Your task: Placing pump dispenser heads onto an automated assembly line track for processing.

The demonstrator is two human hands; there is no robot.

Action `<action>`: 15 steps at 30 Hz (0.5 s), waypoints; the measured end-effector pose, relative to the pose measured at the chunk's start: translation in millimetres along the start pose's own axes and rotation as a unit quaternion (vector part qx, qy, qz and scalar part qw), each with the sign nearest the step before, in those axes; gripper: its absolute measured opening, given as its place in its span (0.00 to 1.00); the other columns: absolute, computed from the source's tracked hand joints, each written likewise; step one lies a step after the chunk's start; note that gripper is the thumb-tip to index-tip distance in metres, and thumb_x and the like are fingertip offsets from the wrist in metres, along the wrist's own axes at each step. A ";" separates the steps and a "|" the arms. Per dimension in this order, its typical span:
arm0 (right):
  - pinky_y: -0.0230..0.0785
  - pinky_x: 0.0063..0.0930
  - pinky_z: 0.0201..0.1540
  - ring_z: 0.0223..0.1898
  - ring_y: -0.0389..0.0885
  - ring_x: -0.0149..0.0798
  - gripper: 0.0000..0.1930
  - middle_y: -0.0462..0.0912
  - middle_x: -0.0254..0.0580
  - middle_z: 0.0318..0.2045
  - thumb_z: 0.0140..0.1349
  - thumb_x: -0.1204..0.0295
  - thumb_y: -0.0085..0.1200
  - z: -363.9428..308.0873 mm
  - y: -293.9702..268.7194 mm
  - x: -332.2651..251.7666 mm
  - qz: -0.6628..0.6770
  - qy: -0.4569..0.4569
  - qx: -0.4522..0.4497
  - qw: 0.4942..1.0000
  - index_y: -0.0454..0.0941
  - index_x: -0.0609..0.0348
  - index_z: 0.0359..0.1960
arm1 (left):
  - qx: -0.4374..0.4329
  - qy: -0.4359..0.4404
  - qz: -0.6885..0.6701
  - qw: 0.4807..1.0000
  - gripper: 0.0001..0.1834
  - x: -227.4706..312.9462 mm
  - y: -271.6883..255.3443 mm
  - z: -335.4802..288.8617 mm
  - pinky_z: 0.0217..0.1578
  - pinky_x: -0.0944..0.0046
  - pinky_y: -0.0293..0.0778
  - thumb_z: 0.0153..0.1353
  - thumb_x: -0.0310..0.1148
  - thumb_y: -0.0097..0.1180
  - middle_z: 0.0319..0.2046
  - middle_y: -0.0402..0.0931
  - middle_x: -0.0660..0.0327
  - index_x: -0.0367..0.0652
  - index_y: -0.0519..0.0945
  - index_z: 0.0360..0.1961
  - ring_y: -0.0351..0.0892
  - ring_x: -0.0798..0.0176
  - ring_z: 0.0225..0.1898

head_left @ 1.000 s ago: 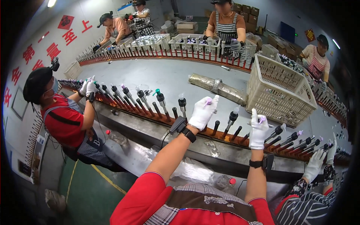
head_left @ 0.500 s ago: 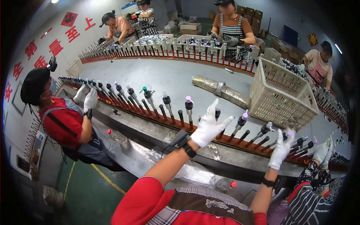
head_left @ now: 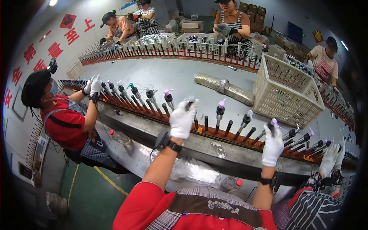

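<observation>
White-gloved, my left hand (head_left: 181,122) has its fingers closed around a pump head (head_left: 190,101) with a dark top, which stands on a post in the near row. Further right, my right hand (head_left: 273,148), also gloved in white, closes its fingers round a purple-nozzled pump head (head_left: 273,123); its lower part is partly hidden by the glove. Between my hands stand a pump with a pink nozzle (head_left: 220,111) and one with a pale nozzle (head_left: 246,119), among bare dark posts (head_left: 228,128).
A beige plastic crate (head_left: 289,94) and a tape-wrapped roll (head_left: 226,89) lie on the grey table (head_left: 153,74) beyond the row. Co-workers stand around it, one in red (head_left: 67,122) at left. Gloved hands (head_left: 332,159) work close at right. A red-capped bottle (head_left: 232,184) lies before me.
The near row of posts and pumps has shifted left. My hands, spread open before, have moved left and closed on pump heads.
</observation>
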State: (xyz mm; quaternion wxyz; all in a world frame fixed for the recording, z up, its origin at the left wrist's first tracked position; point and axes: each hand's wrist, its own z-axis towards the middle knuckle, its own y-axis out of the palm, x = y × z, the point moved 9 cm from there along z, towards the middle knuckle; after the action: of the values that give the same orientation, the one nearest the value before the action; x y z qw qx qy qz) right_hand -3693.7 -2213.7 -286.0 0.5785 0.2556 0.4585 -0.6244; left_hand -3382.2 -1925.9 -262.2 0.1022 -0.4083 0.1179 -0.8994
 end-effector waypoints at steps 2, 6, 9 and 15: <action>0.75 0.22 0.46 0.38 0.82 0.26 0.05 0.87 0.36 0.38 0.65 0.76 0.62 -31.2 -22.5 39.3 0.064 0.019 -0.014 0.998 0.84 0.62 0.41 | -0.072 -0.068 0.091 0.991 0.17 -6.6 -9.2 -17.8 0.26 0.59 0.71 0.67 0.44 0.61 0.20 0.79 0.56 0.41 0.82 0.30 0.72 0.55 0.19; 0.74 0.27 0.55 0.45 0.82 0.31 0.09 0.86 0.43 0.43 0.64 0.79 0.62 -68.1 -37.8 85.1 0.135 0.139 0.008 0.981 0.83 0.64 0.45 | -0.118 -0.075 -0.019 0.990 0.14 6.1 -4.6 -45.2 0.24 0.68 0.66 0.66 0.36 0.64 0.16 0.71 0.64 0.38 0.81 0.26 0.63 0.77 0.21; 0.71 0.31 0.62 0.53 0.79 0.37 0.18 0.81 0.48 0.51 0.65 0.82 0.59 -54.0 -48.7 66.9 0.139 0.144 0.060 0.978 0.76 0.67 0.56 | -0.185 -0.146 -0.180 0.955 0.09 33.5 22.0 -57.2 0.33 0.70 0.75 0.64 0.33 0.66 0.26 0.81 0.63 0.37 0.84 0.36 0.76 0.74 0.27; 0.63 0.35 0.66 0.60 0.73 0.41 0.39 0.73 0.48 0.62 0.56 0.70 0.72 -0.6 -36.8 41.0 0.072 0.043 0.038 0.996 0.65 0.66 0.66 | -0.194 -0.018 -0.121 0.973 0.32 80.8 107.7 -56.9 0.53 0.62 0.76 0.57 0.39 0.72 0.48 0.82 0.51 0.36 0.75 0.59 0.82 0.61 0.50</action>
State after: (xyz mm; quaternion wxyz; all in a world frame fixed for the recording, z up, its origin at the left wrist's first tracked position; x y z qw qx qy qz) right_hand -3737.3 -2236.6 -310.9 0.5913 0.3362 0.4398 -0.5864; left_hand -3468.1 -2043.6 -272.9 -0.0870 -0.4473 0.2381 -0.8577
